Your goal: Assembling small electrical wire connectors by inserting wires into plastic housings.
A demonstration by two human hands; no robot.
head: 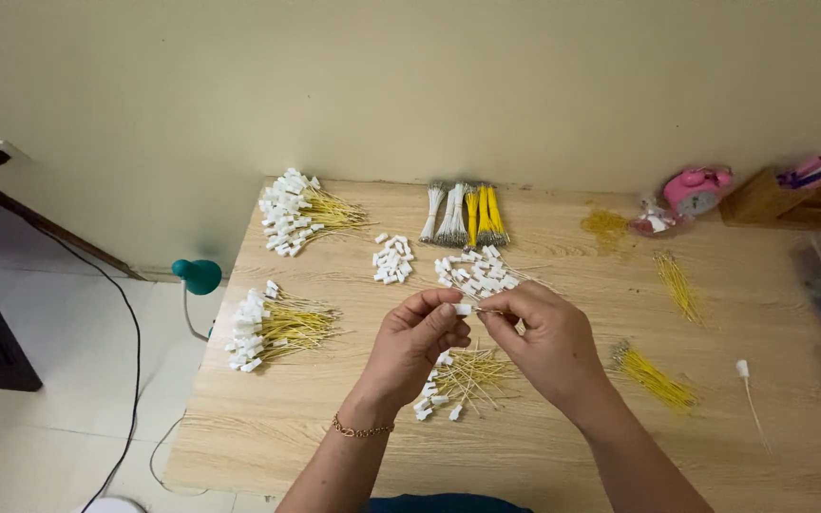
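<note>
My left hand point(417, 344) pinches a small white plastic connector point(463, 309) between thumb and forefinger above the wooden table point(544, 446). My right hand point(545, 334) meets it from the right, its fingertips closed on a thin yellow wire at the connector's end. Below my hands lies a loose heap of yellow wires with white connectors point(463, 378). Just beyond my hands sits a pile of bare white connectors point(472, 271).
Finished wire bundles lie at the left edge point(273, 328) and far left corner point(298, 211). White and yellow wire bunches point(463, 214) rest at the back. Loose yellow wires point(655, 376), a pink clock point(696, 189), a wooden holder point(781, 199) stand right. A green lamp point(199, 275) pokes out left.
</note>
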